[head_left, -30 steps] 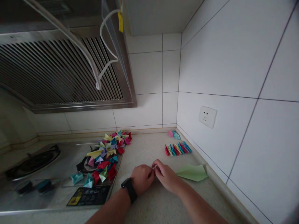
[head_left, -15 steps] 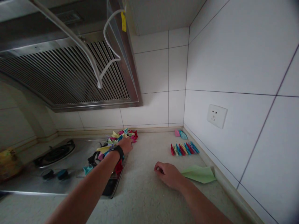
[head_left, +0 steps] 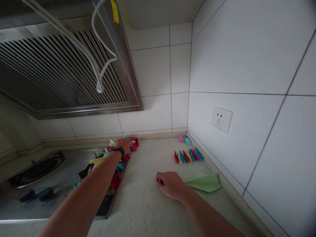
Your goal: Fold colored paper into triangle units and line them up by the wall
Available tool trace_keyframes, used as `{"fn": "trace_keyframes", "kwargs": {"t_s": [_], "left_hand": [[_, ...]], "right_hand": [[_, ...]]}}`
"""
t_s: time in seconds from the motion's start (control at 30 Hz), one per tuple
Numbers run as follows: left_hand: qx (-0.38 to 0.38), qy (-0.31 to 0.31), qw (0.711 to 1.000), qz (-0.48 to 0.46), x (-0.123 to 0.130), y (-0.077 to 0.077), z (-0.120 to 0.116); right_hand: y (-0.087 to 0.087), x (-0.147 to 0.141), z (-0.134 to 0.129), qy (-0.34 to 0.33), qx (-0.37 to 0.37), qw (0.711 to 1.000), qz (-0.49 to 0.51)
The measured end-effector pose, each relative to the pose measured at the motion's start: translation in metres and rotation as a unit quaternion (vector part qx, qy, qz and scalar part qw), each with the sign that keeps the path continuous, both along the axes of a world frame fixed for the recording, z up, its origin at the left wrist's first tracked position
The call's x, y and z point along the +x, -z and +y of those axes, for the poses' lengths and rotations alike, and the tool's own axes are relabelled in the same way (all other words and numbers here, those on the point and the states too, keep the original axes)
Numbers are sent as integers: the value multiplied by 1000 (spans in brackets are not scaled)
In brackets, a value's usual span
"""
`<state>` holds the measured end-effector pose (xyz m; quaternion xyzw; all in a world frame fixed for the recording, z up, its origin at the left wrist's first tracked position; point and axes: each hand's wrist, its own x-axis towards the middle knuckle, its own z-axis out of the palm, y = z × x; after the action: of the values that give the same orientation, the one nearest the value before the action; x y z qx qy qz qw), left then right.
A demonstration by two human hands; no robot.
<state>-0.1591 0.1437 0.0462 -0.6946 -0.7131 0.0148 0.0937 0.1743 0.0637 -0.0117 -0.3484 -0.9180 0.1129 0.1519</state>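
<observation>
My left hand (head_left: 125, 144), with a dark watch on its wrist, reaches over a heap of folded coloured paper pieces (head_left: 98, 160) at the stove's right edge. Its fingers look spread and touch the far end of the heap; part of the heap lies hidden under the forearm. On the countertop (head_left: 143, 204) rests my right hand (head_left: 170, 185), curled into a loose fist with nothing visible in it. Just right of it lies a light green folded paper sheet (head_left: 206, 182). Beyond stands a row of narrow folded paper pieces (head_left: 189, 155) in red, blue and yellow.
Pink and light blue paper pieces (head_left: 187, 140) lie in the far corner. A gas stove (head_left: 74, 158) with a black burner and knobs fills the left side. Above it hangs a range hood (head_left: 81, 75) with a white cable (head_left: 81, 46). A socket (head_left: 222, 119) is on the right wall.
My left hand has shifted slightly further along the heap, its fingers now spread over the far end. My right hand stays put on the counter. The view has turned a little to the right.
</observation>
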Motion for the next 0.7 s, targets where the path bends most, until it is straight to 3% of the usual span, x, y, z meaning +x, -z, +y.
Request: {"fn": "trace_keyframes", "kwargs": {"t_s": [0.17,0.3,0.53,0.7], "left_hand": [[29,-85,996,-12,-42,-10,-11],[38,-120,991,-42,-64,-18,-17],[-3,-107,988,-110,-92,-18,-10],[-46,-75,985,-149,-108,-14,-19]], "right_hand": [[0,0,1,-11,1,1000,13],[1,2,1,-19,-3,1000,24],[4,0,3,-18,-7,999,26],[3,-1,5,-19,-16,999,34]]}}
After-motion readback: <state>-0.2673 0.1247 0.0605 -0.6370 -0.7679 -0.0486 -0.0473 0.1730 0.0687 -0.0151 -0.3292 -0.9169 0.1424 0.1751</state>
